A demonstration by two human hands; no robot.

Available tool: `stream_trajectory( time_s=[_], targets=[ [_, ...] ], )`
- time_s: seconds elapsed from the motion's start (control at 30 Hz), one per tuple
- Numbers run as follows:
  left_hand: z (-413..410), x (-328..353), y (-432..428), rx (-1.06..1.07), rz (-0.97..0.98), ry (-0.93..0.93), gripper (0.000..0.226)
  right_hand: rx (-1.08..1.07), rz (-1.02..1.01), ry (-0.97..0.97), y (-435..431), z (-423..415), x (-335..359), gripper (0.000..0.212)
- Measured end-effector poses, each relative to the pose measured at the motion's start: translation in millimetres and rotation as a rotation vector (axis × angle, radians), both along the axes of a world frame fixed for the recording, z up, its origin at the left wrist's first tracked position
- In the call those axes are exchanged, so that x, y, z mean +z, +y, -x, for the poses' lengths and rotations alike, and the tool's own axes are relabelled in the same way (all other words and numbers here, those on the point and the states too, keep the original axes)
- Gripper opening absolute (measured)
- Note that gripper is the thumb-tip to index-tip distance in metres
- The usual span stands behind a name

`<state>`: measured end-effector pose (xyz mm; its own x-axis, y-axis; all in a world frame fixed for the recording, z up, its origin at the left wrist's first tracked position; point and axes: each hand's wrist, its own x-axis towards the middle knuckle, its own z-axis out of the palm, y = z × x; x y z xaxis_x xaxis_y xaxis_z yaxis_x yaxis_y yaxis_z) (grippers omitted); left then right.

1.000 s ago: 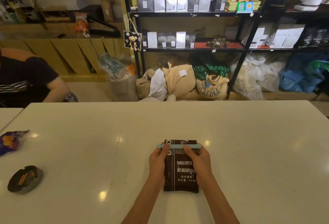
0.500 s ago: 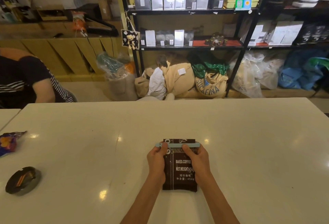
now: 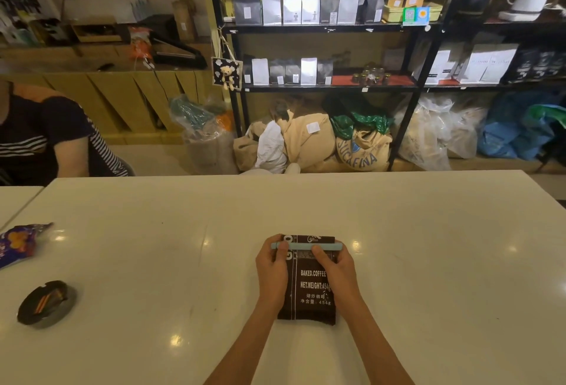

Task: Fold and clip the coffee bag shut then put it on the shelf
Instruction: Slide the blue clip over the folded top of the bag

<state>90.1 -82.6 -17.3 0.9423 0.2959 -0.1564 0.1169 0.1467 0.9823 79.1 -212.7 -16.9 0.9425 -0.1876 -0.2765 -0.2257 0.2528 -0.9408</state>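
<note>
Lying flat on the near middle of the table [image 3: 428, 247], the coffee bag [image 3: 309, 289] has its far end folded under a pale blue clip [image 3: 306, 246]. The left hand [image 3: 272, 274] and right hand [image 3: 338, 274] grasp bag and clip at its 2 sides. Shelving on the far shelf [image 3: 321, 28] seems left.

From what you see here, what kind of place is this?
Probably a coffee shop or roastery storeroom. Black shelves carry rows of sealed coffee pouches, burlap bean sacks sit on the floor beneath, and a white gooseneck kettle stands up top.
</note>
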Motion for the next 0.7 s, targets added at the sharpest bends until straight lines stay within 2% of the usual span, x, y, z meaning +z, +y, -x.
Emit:
stream_trajectory(
  time_s=[0.13, 0.27, 0.43, 0.5, 0.57, 0.63, 0.7],
  targets=[
    [2.0, 2.2, -2.0, 0.057, 0.021, 0.046, 0.018, -0.019, 0.016, -0.007, 2.5, 4.4, 3.4, 0.029],
    [12.8, 5.6, -1.1, 0.067, 0.008, -0.007, 0.019, -0.031, 0.043, -0.050, 8.1, 13.9, 6.3, 0.022],
    [34.6, 8.6, 9.3, -0.342, 0.086, 0.045, 0.055, -0.017, -0.010, -0.055, 2.1, 17.3, 18.0, 0.024],
    [45.0, 10.5, 12.5, -0.428, 0.105, 0.110, 0.058, -0.028, -0.105, 0.006, -1.9, 19.3, 20.0, 0.030],
    [52.4, 10.6, 15.1, -0.401, 0.090, 0.142, 0.056, 0.011, -0.147, 0.018, 0.1, 23.5, 24.1, 0.038],
    [55.8, 9.9, 18.2, -0.314, 0.067, 0.126, 0.044, 0.077, -0.138, 0.006, 6.2, 29.5, 30.1, 0.041],
    [57.1, 11.7, 22.1, -0.237, 0.065, 0.106, 0.031, 0.155, -0.029, -0.014, 14.1, 35.6, 35.2, 0.042]
  ],
)
